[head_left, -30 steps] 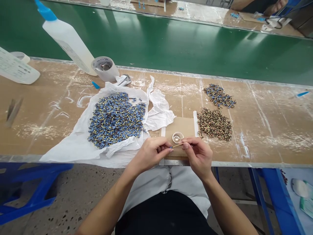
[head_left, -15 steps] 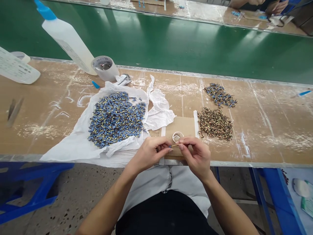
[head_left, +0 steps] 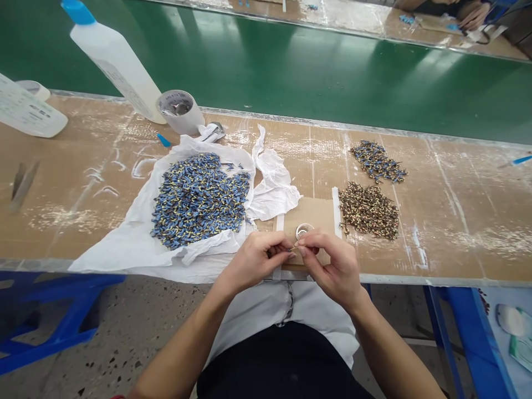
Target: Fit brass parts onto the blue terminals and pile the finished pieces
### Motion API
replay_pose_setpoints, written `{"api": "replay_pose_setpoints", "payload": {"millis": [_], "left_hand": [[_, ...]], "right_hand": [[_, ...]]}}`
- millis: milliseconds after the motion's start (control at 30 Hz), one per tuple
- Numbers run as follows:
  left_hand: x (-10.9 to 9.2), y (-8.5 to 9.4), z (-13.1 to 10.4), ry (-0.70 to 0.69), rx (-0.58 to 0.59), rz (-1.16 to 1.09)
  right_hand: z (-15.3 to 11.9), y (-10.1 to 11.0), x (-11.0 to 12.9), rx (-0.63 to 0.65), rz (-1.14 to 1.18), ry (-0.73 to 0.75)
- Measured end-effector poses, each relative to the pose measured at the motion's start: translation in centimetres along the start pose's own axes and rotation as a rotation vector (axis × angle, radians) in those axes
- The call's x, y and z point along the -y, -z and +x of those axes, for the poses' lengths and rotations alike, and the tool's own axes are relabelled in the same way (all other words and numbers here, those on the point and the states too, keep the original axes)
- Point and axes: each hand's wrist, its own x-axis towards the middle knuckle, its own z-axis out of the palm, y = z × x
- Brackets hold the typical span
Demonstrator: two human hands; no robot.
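Note:
My left hand (head_left: pixel 260 256) is closed in a pinch at the table's front edge. A tiny blue piece sits between its fingertips, mostly hidden now but plainer a moment ago. My right hand (head_left: pixel 334 265) pinches a thin yellowish stick (head_left: pixel 293 248), whose end meets the left fingertips. Just beyond the fingers, a small round white-rimmed dish (head_left: pixel 303 228) rests on a cardboard pad (head_left: pixel 311 211). Left of the hands, a large heap of small blue and yellow pieces (head_left: pixel 199 202) lies on white cloth (head_left: pixel 124 241). To the right is a heap of small brownish pieces (head_left: pixel 369 211).
A smaller blue-and-brown heap (head_left: pixel 378 160) lies farther back. At the back left are a white bottle with a blue cap (head_left: pixel 118 61), another bottle (head_left: pixel 31 108) and a tape roll (head_left: pixel 180 113). Tweezers (head_left: pixel 24 185) lie far left. Another person's hand (head_left: pixel 475 15) shows across the green divider.
My right fingertips have moved left, closer to the left fingertips, so less of the stick shows between them. The view has shifted slightly. The heaps look the same.

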Motion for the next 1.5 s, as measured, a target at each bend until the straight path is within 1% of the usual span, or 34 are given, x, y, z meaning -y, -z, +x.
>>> {"api": "replay_pose_setpoints", "payload": {"millis": [133, 300, 467, 533, 633, 700, 767, 867, 933, 1000, 1067, 1133, 1200, 1267, 1333, 1500], "left_hand": [[-0.2, -0.1, 0.0, -0.001, 0.002, -0.026], [-0.3, -0.1, 0.0, -0.001, 0.000, -0.049], [-0.1, 0.0, -0.1, -0.021, -0.019, -0.027], [0.1, -0.1, -0.1, -0.032, -0.032, -0.022], [0.3, -0.1, -0.2, -0.043, -0.051, -0.012], [0.3, -0.1, -0.2, -0.040, -0.049, -0.012], [0.3, -0.1, -0.2, -0.032, -0.043, -0.008], [0.3, 0.0, -0.2, -0.017, -0.045, 0.003], [0.4, 0.1, -0.2, 0.001, -0.041, -0.001], [0.6, 0.2, -0.2, 0.016, -0.035, -0.014], [0.7, 0.2, -0.2, 0.028, -0.031, -0.031], [0.8, 0.3, -0.2, 0.032, -0.035, -0.045], [0.8, 0.3, -0.2, 0.032, -0.043, -0.051], [0.8, 0.3, -0.2, 0.030, -0.053, -0.055], [0.9, 0.4, -0.2, 0.033, -0.062, -0.066], [1.1, 0.2, -0.3, 0.053, -0.084, -0.101]], "right_hand": [[0.4, 0.0, 0.1, 0.043, 0.001, 0.008], [0.5, 0.1, 0.2, 0.059, -0.031, 0.009], [0.4, 0.6, 0.6, 0.066, 0.010, -0.029], [0.3, 1.0, 0.4, 0.005, 0.019, -0.053], [0.3, 1.8, -0.3, -0.159, 0.027, -0.089], [0.3, 2.1, -0.9, -0.220, 0.010, -0.107], [0.2, 2.0, -1.4, -0.205, -0.040, -0.110], [-0.1, 1.5, -1.9, -0.120, -0.150, -0.092], [-0.5, 1.5, -2.1, -0.098, -0.216, -0.076], [-1.1, 2.0, -2.3, -0.129, -0.273, -0.077], [-1.8, 3.1, -2.7, -0.193, -0.341, -0.110], [-2.6, 4.6, -3.2, -0.257, -0.422, -0.172], [-3.4, 5.9, -3.8, -0.279, -0.490, -0.244], [-3.9, 6.8, -4.3, -0.257, -0.522, -0.306], [-4.1, 7.2, -4.6, -0.221, -0.527, -0.338], [-3.3, 6.9, -4.7, -0.097, -0.553, -0.372]]}}
